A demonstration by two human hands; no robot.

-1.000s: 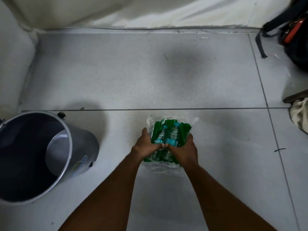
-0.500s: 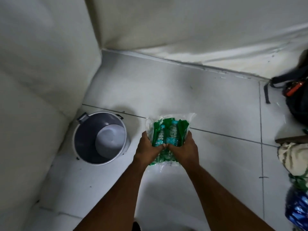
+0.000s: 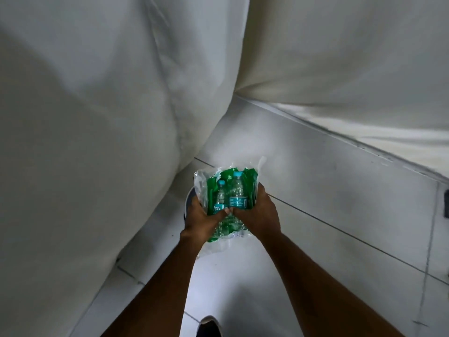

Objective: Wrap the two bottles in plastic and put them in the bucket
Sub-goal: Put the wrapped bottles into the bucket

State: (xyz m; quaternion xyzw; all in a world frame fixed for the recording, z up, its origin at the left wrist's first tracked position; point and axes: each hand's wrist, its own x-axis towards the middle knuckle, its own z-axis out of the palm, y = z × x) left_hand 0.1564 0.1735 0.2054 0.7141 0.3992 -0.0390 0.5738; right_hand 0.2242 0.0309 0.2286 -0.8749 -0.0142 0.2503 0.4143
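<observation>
Both forearms were bare, with no sleeves, watch or bands showing as far as the frame reached. The left hand (image 3: 202, 218) and right hand (image 3: 258, 214) wore no gloves or rings. A dark shoe (image 3: 209, 327) with a pale rim covered one foot.

White drapery (image 3: 85, 117) fills the whole left side, hanging in soft folds and bulging out over the floor. More pale cloth (image 3: 352, 49) stretches across the top right, and the two meet in a corner crease near the top centre. Below runs a light skirting strip (image 3: 340, 139) along the base of the far wall. The floor (image 3: 340, 215) is pale grey tile, with dark grout lines crossing diagonally. Light is dim and cool, with a brighter sheen on the tiles at the bottom centre. A dark object (image 3: 446, 203) just clips the right edge, too cropped to identify.
</observation>
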